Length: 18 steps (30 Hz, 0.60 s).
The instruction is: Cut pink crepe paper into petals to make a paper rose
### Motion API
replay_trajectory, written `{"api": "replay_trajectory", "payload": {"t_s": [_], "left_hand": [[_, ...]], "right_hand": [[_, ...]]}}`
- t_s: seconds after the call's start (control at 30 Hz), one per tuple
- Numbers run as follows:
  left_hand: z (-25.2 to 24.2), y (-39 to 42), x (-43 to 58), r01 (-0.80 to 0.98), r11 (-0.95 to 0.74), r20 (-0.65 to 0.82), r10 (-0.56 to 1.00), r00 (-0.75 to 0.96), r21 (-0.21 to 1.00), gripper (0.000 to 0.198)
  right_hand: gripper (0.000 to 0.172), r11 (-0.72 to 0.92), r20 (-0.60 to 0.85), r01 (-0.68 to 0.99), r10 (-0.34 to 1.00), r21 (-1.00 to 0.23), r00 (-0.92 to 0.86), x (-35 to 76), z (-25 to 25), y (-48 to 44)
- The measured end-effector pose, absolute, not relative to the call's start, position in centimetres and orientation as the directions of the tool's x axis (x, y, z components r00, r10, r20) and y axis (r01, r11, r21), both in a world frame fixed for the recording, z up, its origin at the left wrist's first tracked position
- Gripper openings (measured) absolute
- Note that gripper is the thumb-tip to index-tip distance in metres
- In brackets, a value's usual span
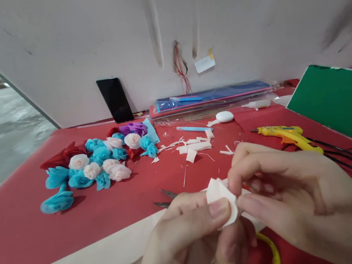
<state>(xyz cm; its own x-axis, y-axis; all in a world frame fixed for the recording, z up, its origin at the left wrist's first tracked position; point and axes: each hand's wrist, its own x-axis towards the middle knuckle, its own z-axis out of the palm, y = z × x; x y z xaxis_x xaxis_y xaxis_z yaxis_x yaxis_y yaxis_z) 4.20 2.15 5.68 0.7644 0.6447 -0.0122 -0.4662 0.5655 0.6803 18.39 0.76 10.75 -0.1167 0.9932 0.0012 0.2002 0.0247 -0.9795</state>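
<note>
White folded scrap sat smack between the left hand, which pinched it (thumb on top), and right hand, nipping its edge.

Left hand, right hand — fingertips close together

Flowers cluster at the left of the table, before a phone leaning on the wall; a glue gun lies right, beside a board. Between them I have paper scraps, a packet behind. Nearest my camera, scissors lie beneath my left hand and right hand.
</note>
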Motion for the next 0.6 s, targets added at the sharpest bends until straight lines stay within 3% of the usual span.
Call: {"api": "replay_trajectory", "payload": {"t_s": [0.23, 0.4, 0.6], "left_hand": [[5.7, 2.2, 4.1, -0.443, 0.559, -0.035, 0.648, 0.761, 0.701, 0.036], [5.5, 2.0, 4.1, -0.418, 0.570, -0.079, 0.651, 0.755, 0.708, 0.035], [6.0, 2.1, 3.9, -0.340, 0.551, -0.161, 0.669, 0.726, 0.762, 0.040]], "right_hand": [[0.016, 0.056, 0.033, 0.220, 0.994, -0.974, -0.107, 18.4, 10.4, 1.0], [0.011, 0.207, 0.163, 0.208, 0.964, -0.956, -0.212, 18.8, 9.9, 1.7], [0.013, 0.113, 0.085, 0.257, 0.989, -0.960, -0.119, 18.3, 10.3, 1.2]]}}
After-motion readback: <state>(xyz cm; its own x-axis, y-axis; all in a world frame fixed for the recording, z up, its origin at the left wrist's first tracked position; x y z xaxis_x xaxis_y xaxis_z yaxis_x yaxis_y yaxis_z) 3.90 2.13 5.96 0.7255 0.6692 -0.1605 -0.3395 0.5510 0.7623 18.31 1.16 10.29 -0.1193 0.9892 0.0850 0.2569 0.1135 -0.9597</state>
